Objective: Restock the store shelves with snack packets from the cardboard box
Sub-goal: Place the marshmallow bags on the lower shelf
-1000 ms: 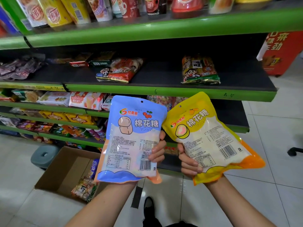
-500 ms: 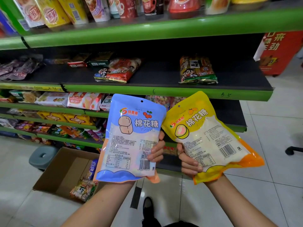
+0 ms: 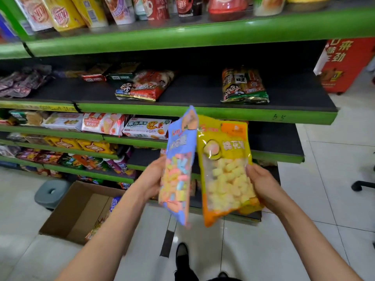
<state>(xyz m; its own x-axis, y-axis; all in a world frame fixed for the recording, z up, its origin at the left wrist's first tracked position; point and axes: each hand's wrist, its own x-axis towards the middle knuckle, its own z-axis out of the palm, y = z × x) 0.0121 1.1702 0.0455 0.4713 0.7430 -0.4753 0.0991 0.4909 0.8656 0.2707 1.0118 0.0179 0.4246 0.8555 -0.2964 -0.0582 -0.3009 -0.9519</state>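
My left hand (image 3: 151, 179) grips a blue marshmallow packet (image 3: 179, 165), held upright and turned almost edge-on. My right hand (image 3: 261, 182) grips a yellow marshmallow packet (image 3: 225, 169) by its right edge, clear front window facing me. Both packets hang side by side in front of the green shelves. The cardboard box (image 3: 69, 211) stands open on the floor at lower left, with a few packets (image 3: 113, 205) in its right end.
The dark middle shelf (image 3: 194, 88) holds a red snack bag (image 3: 146, 86) and a green rice-cracker bag (image 3: 243, 86) with bare space between and right of them. Lower shelves left are full. A grey stool (image 3: 51, 192) stands beside the box. My shoe (image 3: 181, 254) is below.
Both packets have been turned round: their printed backs faced me before, now the clear fronts show. My hands shifted from gripping the inner edges to the outer sides.
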